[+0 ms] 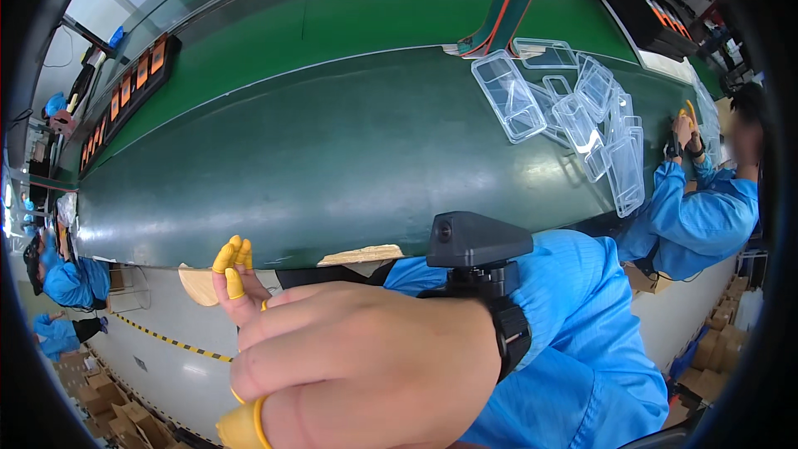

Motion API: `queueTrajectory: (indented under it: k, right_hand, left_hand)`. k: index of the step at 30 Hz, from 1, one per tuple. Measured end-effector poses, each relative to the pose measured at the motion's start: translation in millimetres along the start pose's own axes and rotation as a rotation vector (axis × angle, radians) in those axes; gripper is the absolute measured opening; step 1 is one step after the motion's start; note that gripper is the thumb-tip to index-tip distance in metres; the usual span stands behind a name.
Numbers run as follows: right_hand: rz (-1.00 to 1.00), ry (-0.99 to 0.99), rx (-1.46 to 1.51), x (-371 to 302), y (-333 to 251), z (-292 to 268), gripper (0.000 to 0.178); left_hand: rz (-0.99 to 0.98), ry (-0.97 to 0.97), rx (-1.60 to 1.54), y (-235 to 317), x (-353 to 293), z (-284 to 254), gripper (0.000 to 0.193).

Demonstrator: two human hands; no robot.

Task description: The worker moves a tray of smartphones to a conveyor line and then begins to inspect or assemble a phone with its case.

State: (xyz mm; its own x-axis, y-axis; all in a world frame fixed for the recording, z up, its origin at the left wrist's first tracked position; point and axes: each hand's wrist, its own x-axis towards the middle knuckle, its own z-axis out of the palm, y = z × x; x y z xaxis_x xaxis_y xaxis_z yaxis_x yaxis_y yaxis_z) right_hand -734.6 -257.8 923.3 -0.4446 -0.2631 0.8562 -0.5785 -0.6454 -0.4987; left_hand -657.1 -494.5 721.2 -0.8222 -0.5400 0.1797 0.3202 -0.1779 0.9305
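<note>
My right hand [366,353] reaches across to the left in the foreground, its back toward me. Its fingers bend away, and what they close on is hidden. A yellow finger cot [246,426] covers the digit at the lower left. A black camera [478,241] is strapped to the right wrist with a black band. Just beyond the knuckles, my left hand [237,278] shows only its raised fingers, tipped with yellow finger cots and apparently holding nothing. The rest of it is hidden behind the right hand.
Across the green worktable [316,158] lies a pile of clear plastic cases [582,120], at the far right beside a green post [507,4]. Black trays with orange items [129,100] stand far left. A co-worker in blue [698,208] sits at right. The table's near edge is chipped [362,255].
</note>
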Motion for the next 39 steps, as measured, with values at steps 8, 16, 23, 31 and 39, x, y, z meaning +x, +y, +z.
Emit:
queueTrajectory:
  k: [8,16,23,31,39]
  right_hand:
    - [0.121,-0.145,0.044,-13,-1,-14,0.019]
    - [0.161,-0.016,0.019,3,-20,-23,0.019]
    - [0.024,0.010,-0.018,-7,-17,-16,0.015]
    - [0.189,-0.171,0.032,3,-35,-21,0.014]
    - [0.185,-0.130,0.158,-5,-32,-17,0.017]
  left_hand:
    - [0.000,-0.053,0.063,-2,0,24,0.034]
    - [-0.120,-0.116,0.082,-1,-4,28,0.032]
    - [-0.112,-0.149,0.068,-2,-4,34,0.034]
    - [-0.107,-0.102,0.071,-5,-6,25,0.037]
    - [-0.130,-0.158,0.113,6,-15,56,0.037]
